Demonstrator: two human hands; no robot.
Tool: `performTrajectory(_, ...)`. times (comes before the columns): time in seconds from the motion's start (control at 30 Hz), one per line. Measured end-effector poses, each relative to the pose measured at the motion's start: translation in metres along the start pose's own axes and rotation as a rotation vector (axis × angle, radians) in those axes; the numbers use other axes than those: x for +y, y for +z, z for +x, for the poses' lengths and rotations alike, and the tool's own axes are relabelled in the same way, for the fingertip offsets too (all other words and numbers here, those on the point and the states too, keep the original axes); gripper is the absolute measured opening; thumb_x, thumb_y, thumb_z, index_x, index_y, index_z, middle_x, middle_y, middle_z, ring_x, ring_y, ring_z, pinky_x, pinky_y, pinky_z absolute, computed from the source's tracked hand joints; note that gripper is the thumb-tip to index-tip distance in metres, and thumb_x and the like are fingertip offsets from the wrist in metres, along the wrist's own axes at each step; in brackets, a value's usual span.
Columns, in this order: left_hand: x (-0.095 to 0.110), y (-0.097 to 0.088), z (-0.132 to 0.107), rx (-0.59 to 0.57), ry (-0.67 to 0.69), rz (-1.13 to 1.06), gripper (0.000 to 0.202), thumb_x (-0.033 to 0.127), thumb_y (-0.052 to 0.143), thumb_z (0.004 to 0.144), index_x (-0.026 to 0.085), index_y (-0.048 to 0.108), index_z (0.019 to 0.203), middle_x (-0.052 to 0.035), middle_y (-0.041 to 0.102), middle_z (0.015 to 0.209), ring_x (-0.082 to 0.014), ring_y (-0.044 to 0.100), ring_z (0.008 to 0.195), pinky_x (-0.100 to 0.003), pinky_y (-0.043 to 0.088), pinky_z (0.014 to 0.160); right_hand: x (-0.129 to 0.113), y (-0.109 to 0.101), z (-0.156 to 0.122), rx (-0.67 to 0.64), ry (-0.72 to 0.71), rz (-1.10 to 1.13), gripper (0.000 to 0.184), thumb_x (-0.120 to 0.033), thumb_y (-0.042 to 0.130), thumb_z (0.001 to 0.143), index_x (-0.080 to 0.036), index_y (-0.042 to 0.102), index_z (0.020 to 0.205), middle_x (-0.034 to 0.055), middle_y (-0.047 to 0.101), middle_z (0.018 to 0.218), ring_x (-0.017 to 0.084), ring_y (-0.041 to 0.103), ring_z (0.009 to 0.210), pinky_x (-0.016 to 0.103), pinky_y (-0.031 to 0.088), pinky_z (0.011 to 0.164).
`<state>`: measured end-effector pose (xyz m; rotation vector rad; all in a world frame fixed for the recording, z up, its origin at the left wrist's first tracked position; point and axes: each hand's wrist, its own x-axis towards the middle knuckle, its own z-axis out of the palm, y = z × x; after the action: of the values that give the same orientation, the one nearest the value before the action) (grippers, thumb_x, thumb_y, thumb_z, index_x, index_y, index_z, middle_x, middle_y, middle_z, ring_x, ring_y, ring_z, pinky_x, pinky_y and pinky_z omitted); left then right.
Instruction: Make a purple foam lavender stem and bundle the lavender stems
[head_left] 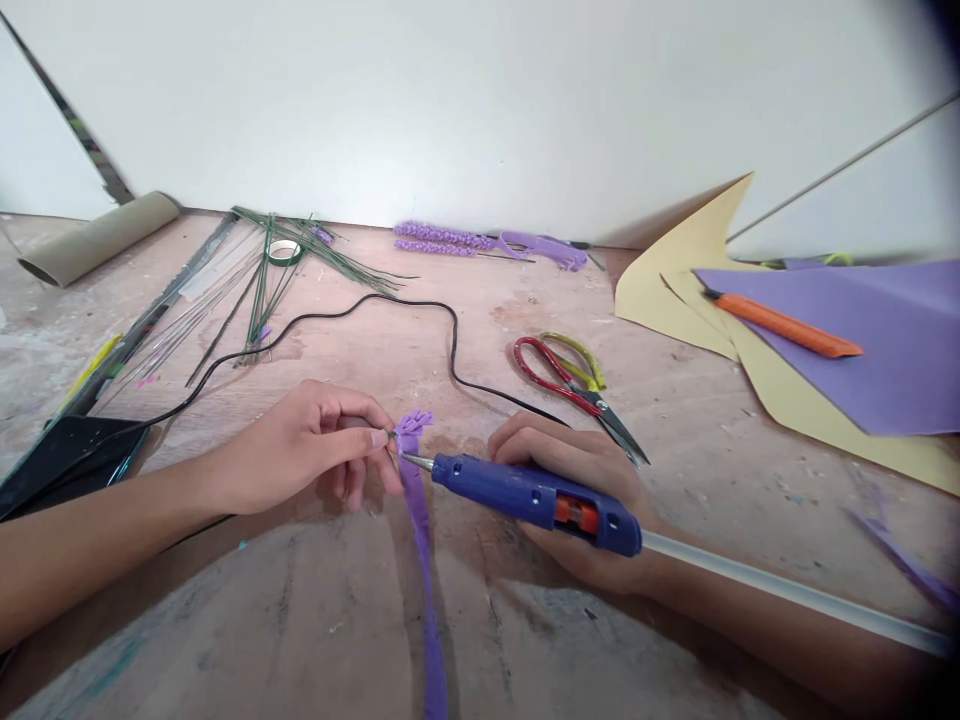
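Note:
My right hand point(577, 480) grips a blue glue gun point(536, 497) lying sideways, its metal nozzle pointing left at a purple fringed foam strip point(420, 520). A white glue stick point(787, 592) sticks out of the gun's back. My left hand point(311, 445) pinches the top of the strip, where it is rolled around a thin wire, just left of the nozzle. The rest of the strip trails down toward the table's near edge. The gun's black cord point(375, 305) loops away across the wooden table point(300, 600).
Red and yellow-handled scissors point(574, 378) lie behind my right hand. Yellow sheets point(675, 280), a purple sheet point(885, 350) and an orange cutter point(784, 325) sit at right. Green wires point(277, 270), a tape roll point(284, 251), finished purple flower stems point(450, 238) and a cardboard tube point(97, 238) lie farther back.

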<state>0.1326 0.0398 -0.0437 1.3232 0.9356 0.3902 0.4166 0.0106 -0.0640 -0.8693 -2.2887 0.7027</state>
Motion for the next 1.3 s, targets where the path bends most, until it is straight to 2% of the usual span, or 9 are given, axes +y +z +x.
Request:
performTrajectory(0.17,-0.002,-0.003,0.0,0.029,0.068,-0.029,0.019,0.029,0.059,0.094,0.015,0.067,0.085,-0.004,0.078,0.072,-0.0093,0.063,0.049,-0.017,0.046,0.047,-0.001,0.0,0.001,0.034,-0.031,-0.047,0.012,-0.021,0.059,0.088,-0.024,0.056,0.099,0.0068,0.065,0.096,0.019,0.063,0.081,0.031,0.05,0.069)
performTrajectory(0.33,-0.003,-0.007,-0.001,0.079,0.157,-0.042,0.019,0.028,0.06,0.093,0.014,0.068,0.083,-0.0027,0.076,0.064,-0.0098,0.062,0.047,-0.018,0.046,0.046,0.009,-0.003,0.003,0.137,-0.066,-0.163,0.012,-0.019,0.059,0.085,-0.024,0.056,0.096,0.0049,0.065,0.09,0.019,0.062,0.076,0.031,0.051,0.068)
performTrajectory(0.43,-0.005,-0.006,-0.002,0.027,0.135,-0.065,0.018,0.028,0.06,0.093,0.014,0.069,0.085,-0.0037,0.076,0.065,-0.0105,0.063,0.048,-0.018,0.046,0.046,0.017,-0.007,0.008,0.152,0.022,-0.295,0.014,-0.017,0.059,0.084,-0.024,0.056,0.095,0.0048,0.066,0.096,0.021,0.066,0.085,0.034,0.053,0.074)
performTrajectory(0.57,-0.006,-0.003,-0.002,-0.03,0.091,-0.071,0.017,0.028,0.06,0.093,0.014,0.067,0.085,-0.0043,0.077,0.067,-0.0102,0.063,0.051,-0.018,0.047,0.049,0.029,-0.01,0.014,0.117,0.18,-0.549,0.015,-0.019,0.057,0.087,-0.023,0.058,0.102,0.0097,0.065,0.114,0.029,0.067,0.102,0.037,0.053,0.066)
performTrajectory(0.63,-0.006,-0.001,-0.001,-0.036,0.076,-0.054,0.017,0.028,0.06,0.093,0.014,0.066,0.084,-0.0044,0.077,0.068,-0.0101,0.063,0.051,-0.018,0.047,0.05,0.034,-0.01,0.016,0.124,0.195,-0.599,0.017,-0.019,0.057,0.089,-0.022,0.057,0.106,0.0114,0.061,0.12,0.03,0.065,0.106,0.038,0.054,0.068)
performTrajectory(0.77,-0.005,0.0,-0.001,-0.045,0.069,-0.034,0.016,0.027,0.06,0.093,0.015,0.065,0.085,-0.0041,0.077,0.068,-0.01,0.063,0.052,-0.019,0.047,0.051,0.039,-0.01,0.017,0.141,0.112,-0.582,0.024,-0.017,0.057,0.089,-0.022,0.051,0.112,0.013,0.059,0.121,0.03,0.06,0.113,0.045,0.055,0.086)
performTrajectory(0.97,-0.008,0.0,-0.001,-0.047,0.075,-0.045,0.015,0.028,0.06,0.094,0.016,0.064,0.086,-0.0033,0.076,0.068,-0.01,0.063,0.052,-0.018,0.047,0.049,0.043,-0.011,0.017,0.105,-0.009,-0.595,0.034,-0.028,0.058,0.092,-0.019,0.046,0.122,0.018,0.057,0.126,0.036,0.055,0.121,0.053,0.048,0.098)
performTrajectory(1.3,-0.008,0.0,0.0,-0.053,0.092,-0.047,0.013,0.025,0.06,0.093,0.015,0.063,0.084,-0.0024,0.076,0.066,-0.009,0.063,0.05,-0.016,0.047,0.048,0.041,-0.012,0.019,0.096,-0.079,-0.54,0.025,-0.026,0.051,0.094,-0.019,0.048,0.118,0.0164,0.061,0.124,0.035,0.056,0.116,0.055,0.043,0.1)
